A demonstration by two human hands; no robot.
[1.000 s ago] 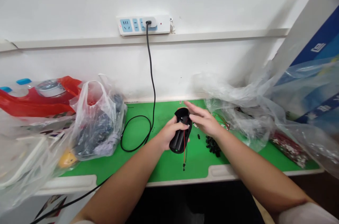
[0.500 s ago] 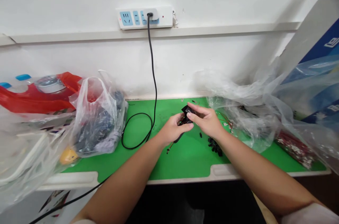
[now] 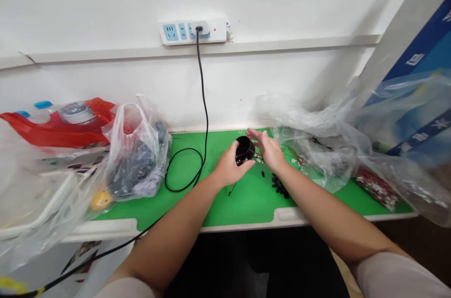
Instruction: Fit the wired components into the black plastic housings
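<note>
A round, hollow black housing (image 3: 245, 150) with thin wires inside is gripped by my left hand (image 3: 228, 166), its opening tilted toward me. A thin lead (image 3: 230, 190) with a small dark end hangs below that hand. My right hand (image 3: 272, 153) is just right of the housing, fingers stretched out and holding nothing visible; I cannot tell whether a fingertip touches the rim. Beneath my right wrist lies a cluster of small black parts (image 3: 279, 186), with a single small black piece (image 3: 262, 174) apart from it. Small boards with wires (image 3: 294, 160) lie beyond my right hand.
On the green tabletop (image 3: 243, 213), a looped black cable (image 3: 168, 173) runs up to a wall power strip (image 3: 193, 32). Stuffed plastic bags (image 3: 136, 162) crowd the left. Clear plastic wrap (image 3: 317, 148) and a bag of red and white parts (image 3: 377, 187) occupy the right.
My right hand has let go of the black part and moved slightly right, its fingers straightening. The housing in my left hand has turned, showing its round opening. The view has shifted a little.
</note>
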